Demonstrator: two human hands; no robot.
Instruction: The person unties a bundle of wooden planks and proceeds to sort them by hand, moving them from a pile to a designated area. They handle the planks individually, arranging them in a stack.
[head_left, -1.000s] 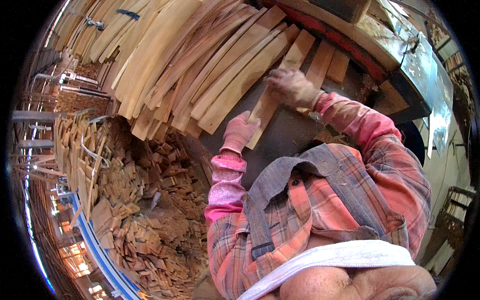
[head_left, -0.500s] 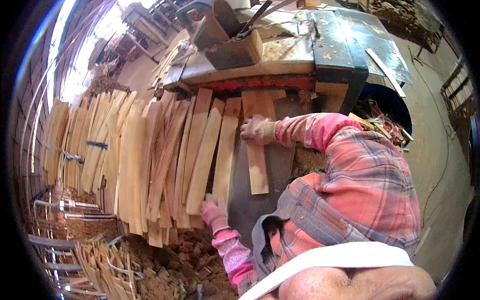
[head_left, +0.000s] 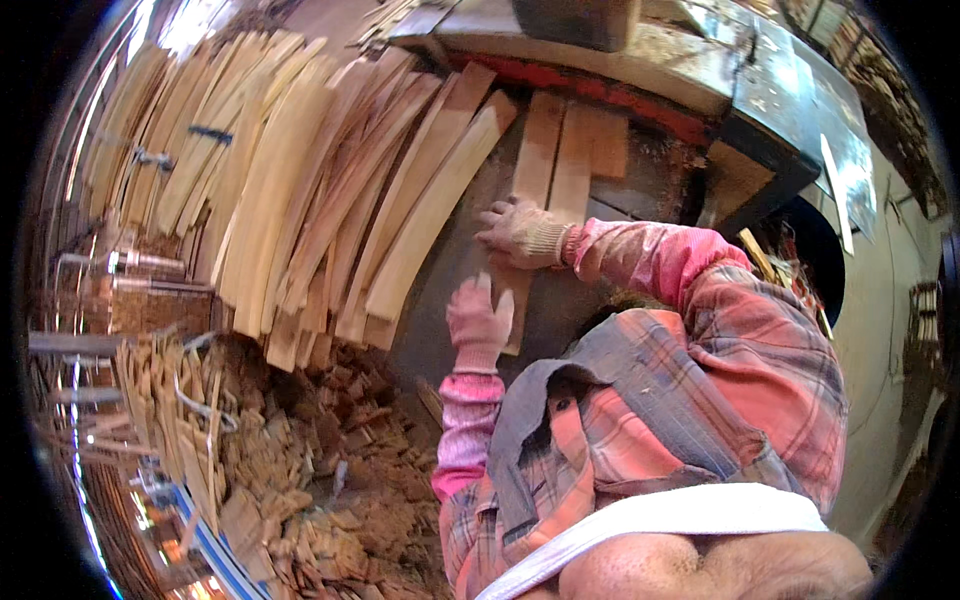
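Note:
My right hand point(head_left: 522, 235), in a pale work glove, lies with its fingers stretched over a wooden plank point(head_left: 537, 150) on a dark, flat metal surface point(head_left: 450, 265). A second plank point(head_left: 574, 165) runs close along its right side, and a shorter-looking board point(head_left: 609, 145) shows beyond that. My left hand point(head_left: 480, 315), in a pinkish glove, is beside the near end of these planks, fingers up and thumb apart. Whether it touches the plank I cannot tell. To its left lies a row of long, thin planks point(head_left: 440, 210), overlapping and slanted.
A machine with a red edge point(head_left: 620, 95) and a metal top point(head_left: 790, 90) stands at the far side. Bundled planks tied with a blue strip point(head_left: 211, 134) lie far left. Wood scraps point(head_left: 300, 480) heap at the lower left; a dark round bin point(head_left: 815, 250) holds offcuts at right.
My left hand has left the row's near end and moved right, toward my right hand. The plank that lay between the row and my right hand now lies against the other planks. The view has shifted.

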